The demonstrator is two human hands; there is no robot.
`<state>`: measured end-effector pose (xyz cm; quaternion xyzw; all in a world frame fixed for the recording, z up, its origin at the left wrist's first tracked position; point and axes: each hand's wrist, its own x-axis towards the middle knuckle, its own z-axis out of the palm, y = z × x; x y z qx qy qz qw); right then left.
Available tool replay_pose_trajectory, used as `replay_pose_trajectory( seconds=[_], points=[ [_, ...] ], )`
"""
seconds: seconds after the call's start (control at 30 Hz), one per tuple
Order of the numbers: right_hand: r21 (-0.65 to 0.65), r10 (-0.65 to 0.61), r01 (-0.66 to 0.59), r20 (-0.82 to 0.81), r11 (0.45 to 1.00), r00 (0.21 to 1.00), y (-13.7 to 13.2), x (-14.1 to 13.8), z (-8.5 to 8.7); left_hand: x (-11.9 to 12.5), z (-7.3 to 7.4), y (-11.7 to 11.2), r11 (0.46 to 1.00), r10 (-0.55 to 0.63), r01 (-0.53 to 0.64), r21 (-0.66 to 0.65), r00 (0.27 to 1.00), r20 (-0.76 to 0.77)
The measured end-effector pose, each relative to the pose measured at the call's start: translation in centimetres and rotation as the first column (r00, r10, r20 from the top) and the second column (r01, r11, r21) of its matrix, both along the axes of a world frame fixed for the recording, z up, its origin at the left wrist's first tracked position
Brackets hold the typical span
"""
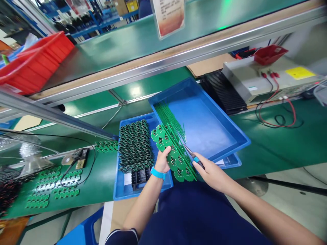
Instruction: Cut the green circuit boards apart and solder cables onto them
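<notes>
My left hand (162, 161), with a blue wristband (158, 173), grips a green circuit board panel (176, 162) made of joined round boards with small dark parts. My right hand (211, 173) is closed around pliers (197, 160) with blue and black handles. Their pointed tip is near the panel's right edge, where thin green strips run along it; I cannot tell whether it touches. Beyond the panel, several cut green strips (167, 115) lie in a tilted blue tray (214, 119). To the left, stacked circuit boards (135, 144) fill much of another blue tray (116, 185).
Green board pieces (66, 183) and a cable lie on the left bench. A metal shelf edge (143, 75) crosses above, with a red bin (38, 64). At right stand a black ribbed rack (224, 92) and a grey instrument (245, 76) with red and black leads.
</notes>
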<state>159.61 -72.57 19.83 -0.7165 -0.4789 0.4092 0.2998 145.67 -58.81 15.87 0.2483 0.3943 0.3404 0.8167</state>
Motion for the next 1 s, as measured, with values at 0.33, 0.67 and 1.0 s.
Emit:
replay_pose_trajectory(
  seconds=[0.33,0.67,1.0],
  points=[
    [0.025,0.028,-0.031,0.116,0.999,0.993,0.8,0.3,0.7,-0.1,0.3,0.4,0.999,0.004,-0.001,0.055,0.999,-0.043],
    [-0.076,-0.035,0.006,-0.392,0.997,0.919,1.4,0.0,-1.3,0.4,-1.2,0.9,0.934,-0.183,0.198,-0.297,0.980,0.077],
    [-0.122,-0.150,0.142,-0.063,0.982,0.987,5.1,7.8,-3.1,0.6,-1.2,1.6,0.997,0.004,-0.004,-0.073,1.000,-0.001]
  ],
)
